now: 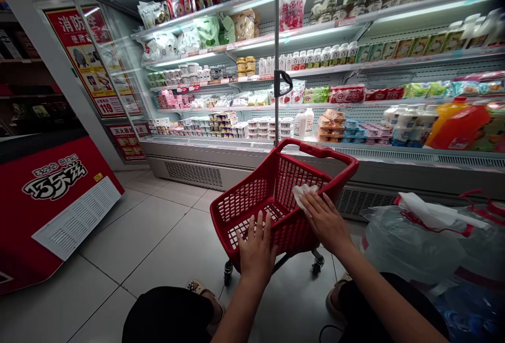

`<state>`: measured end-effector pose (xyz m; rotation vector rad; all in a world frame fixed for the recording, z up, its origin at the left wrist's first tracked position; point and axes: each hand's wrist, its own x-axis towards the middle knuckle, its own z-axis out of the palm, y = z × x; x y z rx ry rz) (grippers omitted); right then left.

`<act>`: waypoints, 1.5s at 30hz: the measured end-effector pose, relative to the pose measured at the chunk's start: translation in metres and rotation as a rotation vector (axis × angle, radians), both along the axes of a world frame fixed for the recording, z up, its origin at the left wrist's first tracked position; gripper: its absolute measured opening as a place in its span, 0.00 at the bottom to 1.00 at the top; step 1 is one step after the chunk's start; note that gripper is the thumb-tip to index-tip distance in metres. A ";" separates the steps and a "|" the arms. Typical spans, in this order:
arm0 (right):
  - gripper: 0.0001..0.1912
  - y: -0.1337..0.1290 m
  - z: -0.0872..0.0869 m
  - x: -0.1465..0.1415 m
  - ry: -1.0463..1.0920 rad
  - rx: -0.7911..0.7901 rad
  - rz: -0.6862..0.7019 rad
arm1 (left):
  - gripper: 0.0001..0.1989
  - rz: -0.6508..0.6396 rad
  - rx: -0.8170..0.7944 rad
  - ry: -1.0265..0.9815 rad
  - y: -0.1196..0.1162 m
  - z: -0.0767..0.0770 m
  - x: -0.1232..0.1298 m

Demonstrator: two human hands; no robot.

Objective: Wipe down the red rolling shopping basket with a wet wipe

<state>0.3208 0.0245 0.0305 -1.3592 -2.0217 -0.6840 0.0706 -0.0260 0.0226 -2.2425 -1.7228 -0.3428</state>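
Observation:
A small red plastic shopping cart [232, 207] stands on wheels between my knees, its basket walls pierced like a grid. My left hand [256, 251] lies on the near rim, fingers spread, with nothing in it. On the right-hand rim, below the handle, my right hand [325, 221] presses a crumpled white wipe [303, 192] against the plastic. Its fingers are stretched forward over the wipe, which sticks out past the fingertips. The palm side of that hand is hidden.
An open refrigerated shelf [244, 145] of packaged goods runs behind the cart. Large clear water jugs [414, 238] sit at the right, a white wipe or tissue [428, 211] across one. A red freezer chest [59, 201] stands at the left on the tiled floor [158, 238].

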 end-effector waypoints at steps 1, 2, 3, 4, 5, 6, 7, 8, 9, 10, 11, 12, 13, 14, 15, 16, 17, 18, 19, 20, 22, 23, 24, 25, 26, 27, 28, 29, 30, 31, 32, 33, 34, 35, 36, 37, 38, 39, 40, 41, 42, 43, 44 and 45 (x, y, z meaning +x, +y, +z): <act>0.33 -0.001 -0.004 -0.004 -0.006 -0.011 0.008 | 0.46 0.000 -0.002 0.000 0.000 -0.001 0.000; 0.32 -0.003 -0.006 -0.009 -0.015 -0.024 0.022 | 0.46 0.000 -0.004 0.000 0.001 -0.001 0.000; 0.32 -0.005 -0.006 -0.015 -0.024 -0.040 0.038 | 0.45 0.000 -0.006 -0.001 0.001 -0.001 -0.001; 0.32 -0.008 -0.005 -0.021 -0.033 -0.056 0.056 | 0.45 0.000 -0.009 -0.002 0.001 -0.001 -0.001; 0.32 -0.011 -0.003 -0.028 -0.040 -0.072 0.074 | 0.45 0.001 -0.009 -0.003 0.000 0.000 -0.001; 0.31 -0.014 -0.001 -0.035 -0.047 -0.085 0.090 | 0.45 0.001 -0.005 -0.004 0.000 0.001 -0.001; 0.31 -0.016 0.000 -0.042 -0.052 -0.096 0.107 | 0.45 -0.001 0.002 -0.004 -0.001 0.001 0.000; 0.31 -0.019 0.001 -0.049 -0.057 -0.103 0.124 | 0.46 -0.005 0.009 -0.003 -0.002 0.002 0.000; 0.31 -0.021 0.001 -0.055 -0.062 -0.107 0.143 | 0.46 -0.008 0.016 -0.002 -0.002 0.002 0.000; 0.31 -0.023 0.000 -0.059 -0.068 -0.110 0.162 | 0.46 -0.009 0.019 -0.002 -0.003 0.002 0.000; 0.31 -0.024 -0.001 -0.061 -0.074 -0.112 0.176 | 0.46 -0.009 0.018 -0.003 -0.003 0.002 -0.001; 0.31 -0.025 -0.003 -0.062 -0.080 -0.112 0.185 | 0.46 -0.008 0.014 -0.005 -0.003 0.002 -0.001; 0.31 -0.025 -0.004 -0.059 -0.085 -0.112 0.188 | 0.46 -0.007 0.008 -0.007 -0.003 0.002 -0.002; 0.30 -0.025 -0.005 -0.055 -0.091 -0.112 0.185 | 0.46 -0.007 0.003 -0.011 -0.003 0.002 -0.003; 0.30 -0.025 -0.006 -0.049 -0.097 -0.113 0.179 | 0.46 -0.011 -0.001 -0.015 -0.003 0.001 -0.003; 0.30 -0.024 -0.005 -0.041 -0.100 -0.112 0.173 | 0.45 -0.019 -0.003 -0.018 -0.003 0.002 -0.004; 0.30 -0.022 -0.004 -0.032 -0.101 -0.110 0.167 | 0.44 -0.028 -0.005 -0.021 -0.004 0.002 -0.004; 0.30 -0.020 -0.002 -0.022 -0.100 -0.107 0.157 | 0.43 -0.038 -0.006 -0.025 -0.004 0.002 -0.004; 0.31 -0.018 0.000 -0.013 -0.095 -0.101 0.142 | 0.43 -0.049 -0.007 -0.028 -0.004 0.002 -0.003; 0.31 -0.015 0.003 -0.005 -0.088 -0.093 0.122 | 0.42 -0.057 -0.008 -0.032 -0.004 0.002 -0.002; 0.31 -0.010 0.007 0.004 -0.071 -0.076 0.074 | 0.43 -0.064 -0.009 -0.037 -0.004 0.001 0.001; 0.31 -0.008 0.007 0.004 -0.060 -0.068 0.052 | 0.44 -0.062 -0.010 -0.037 -0.004 0.000 0.003; 0.31 -0.008 0.006 0.001 -0.049 -0.060 0.037 | 0.45 -0.060 -0.011 -0.035 -0.003 -0.001 0.005; 0.31 -0.008 0.004 -0.006 -0.041 -0.055 0.032 | 0.46 -0.055 -0.010 -0.032 -0.003 -0.001 0.006; 0.30 -0.009 0.001 -0.015 -0.037 -0.052 0.038 | 0.47 -0.052 -0.007 -0.029 -0.003 -0.002 0.007; 0.30 -0.012 -0.003 -0.026 -0.038 -0.052 0.055 | 0.47 -0.050 -0.001 -0.027 -0.003 -0.002 0.008; 0.30 -0.015 -0.007 -0.039 -0.046 -0.055 0.082 | 0.47 -0.050 0.008 -0.027 -0.004 -0.001 0.008; 0.30 -0.019 -0.010 -0.050 -0.059 -0.062 0.116 | 0.46 -0.052 0.017 -0.029 -0.004 0.000 0.008; 0.30 -0.023 -0.013 -0.060 -0.077 -0.073 0.154 | 0.45 -0.057 0.026 -0.031 -0.005 0.001 0.007; 0.30 -0.026 -0.014 -0.066 -0.094 -0.084 0.189 | 0.44 -0.063 0.031 -0.032 -0.006 0.003 0.005; 0.31 -0.027 -0.014 -0.068 -0.110 -0.094 0.218 | 0.44 -0.069 0.031 -0.031 -0.006 0.004 0.003; 0.31 -0.028 -0.013 -0.065 -0.125 -0.103 0.238 | 0.44 -0.071 0.027 -0.028 -0.006 0.005 0.001; 0.31 -0.027 -0.010 -0.058 -0.137 -0.106 0.245 | 0.45 -0.069 0.019 -0.025 -0.006 0.006 -0.002; 0.31 -0.024 -0.007 -0.046 -0.146 -0.108 0.239 | 0.46 -0.064 0.011 -0.020 -0.006 0.006 -0.004; 0.31 -0.020 -0.003 -0.032 -0.153 -0.108 0.220 | 0.47 -0.056 0.004 -0.015 -0.005 0.006 -0.006; 0.32 -0.015 0.001 -0.016 -0.154 -0.104 0.190 | 0.48 -0.047 -0.001 -0.009 -0.004 0.006 -0.007; 0.32 -0.010 0.004 0.001 -0.153 -0.103 0.152 | 0.48 -0.040 -0.002 -0.003 -0.003 0.005 -0.008; 0.33 -0.004 0.006 0.018 -0.143 -0.094 0.114 | 0.48 -0.036 -0.002 0.002 -0.002 0.004 -0.009; 0.33 0.002 0.008 0.033 -0.129 -0.082 0.077 | 0.49 -0.035 -0.002 0.006 -0.001 0.003 -0.009; 0.33 0.008 0.010 0.045 -0.118 -0.075 0.046 | 0.49 -0.034 -0.003 0.007 0.000 0.003 -0.009; 0.34 0.013 0.010 0.054 -0.105 -0.067 0.020 | 0.49 -0.035 -0.004 0.006 0.001 0.002 -0.009; 0.34 0.019 0.010 0.060 -0.091 -0.063 0.000 | 0.50 -0.039 -0.004 0.001 0.001 0.002 -0.009; 0.34 0.024 0.010 0.064 -0.077 -0.065 -0.015 | 0.50 -0.047 -0.001 -0.007 0.002 0.001 -0.009; 0.34 0.029 0.009 0.065 -0.059 -0.068 -0.028 | 0.50 -0.061 0.008 -0.018 0.002 0.001 -0.009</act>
